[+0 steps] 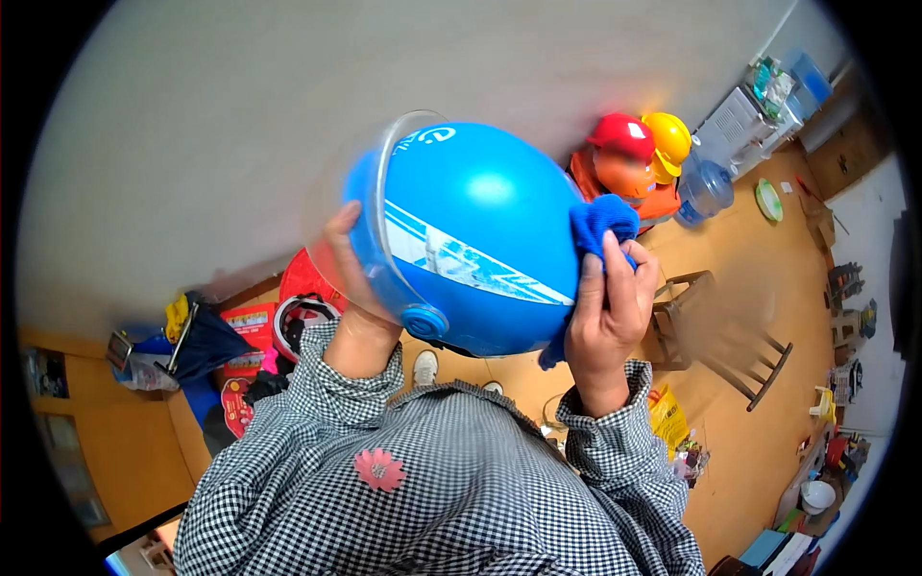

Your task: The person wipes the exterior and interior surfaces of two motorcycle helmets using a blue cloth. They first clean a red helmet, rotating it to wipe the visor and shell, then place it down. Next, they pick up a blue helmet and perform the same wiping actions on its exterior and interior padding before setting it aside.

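A blue scooter helmet (490, 201) with a white striped decal and a clear visor (335, 173) is held up in front of my chest. My left hand (353, 266) grips its front edge, the fingers seen through the visor. At the helmet's other end my right hand (612, 295) pinches a blue cloth (603, 219) against the shell. Part of that cloth hangs below the hand. The decal looks worn and scuffed along its middle. The helmet's inside is hidden from me.
Red (624, 137), yellow (670, 138) and orange (623, 176) hard hats are grouped by the wall, near a large water bottle (707, 189). A wooden chair (677, 317) stands to the right. At left lie a white-rimmed helmet (288, 320) and a dark folded umbrella (209, 349).
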`<state>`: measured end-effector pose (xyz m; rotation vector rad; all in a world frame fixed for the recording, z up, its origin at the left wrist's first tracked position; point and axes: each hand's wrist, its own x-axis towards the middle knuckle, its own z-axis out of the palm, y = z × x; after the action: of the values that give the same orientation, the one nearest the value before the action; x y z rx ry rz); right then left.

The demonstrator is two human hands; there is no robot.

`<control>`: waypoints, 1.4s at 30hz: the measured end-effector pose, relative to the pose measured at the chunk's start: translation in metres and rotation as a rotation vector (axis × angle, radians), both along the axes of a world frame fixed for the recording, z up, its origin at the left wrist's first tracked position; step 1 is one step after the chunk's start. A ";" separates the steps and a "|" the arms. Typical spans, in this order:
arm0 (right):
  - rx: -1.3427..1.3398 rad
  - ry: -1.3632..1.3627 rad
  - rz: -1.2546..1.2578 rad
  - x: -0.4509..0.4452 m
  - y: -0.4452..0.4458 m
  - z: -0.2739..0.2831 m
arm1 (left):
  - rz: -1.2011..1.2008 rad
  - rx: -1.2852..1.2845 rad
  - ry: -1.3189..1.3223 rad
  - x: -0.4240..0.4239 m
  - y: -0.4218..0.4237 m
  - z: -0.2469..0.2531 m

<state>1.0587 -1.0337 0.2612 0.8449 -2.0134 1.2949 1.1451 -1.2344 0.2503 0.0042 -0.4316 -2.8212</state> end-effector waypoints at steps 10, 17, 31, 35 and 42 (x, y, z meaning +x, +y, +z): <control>0.240 0.054 0.094 -0.012 -0.032 0.025 | -0.041 -0.212 -0.247 -0.013 0.041 0.008; 0.297 0.003 0.294 0.052 -0.010 0.008 | -0.077 -0.221 -0.291 -0.021 0.040 -0.013; 0.389 0.068 0.254 0.038 -0.018 0.008 | 0.043 -0.405 -0.035 -0.017 0.076 -0.032; 0.326 0.179 0.285 0.010 -0.012 0.000 | -0.132 -0.247 -0.057 -0.020 0.065 -0.013; 0.213 0.280 0.108 -0.022 -0.015 0.021 | -0.038 -0.676 -0.230 -0.019 0.065 0.000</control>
<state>1.0371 -1.0490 0.2826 1.1785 -1.9225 0.9646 1.1259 -1.1690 0.2499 0.1816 -1.4190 -2.5707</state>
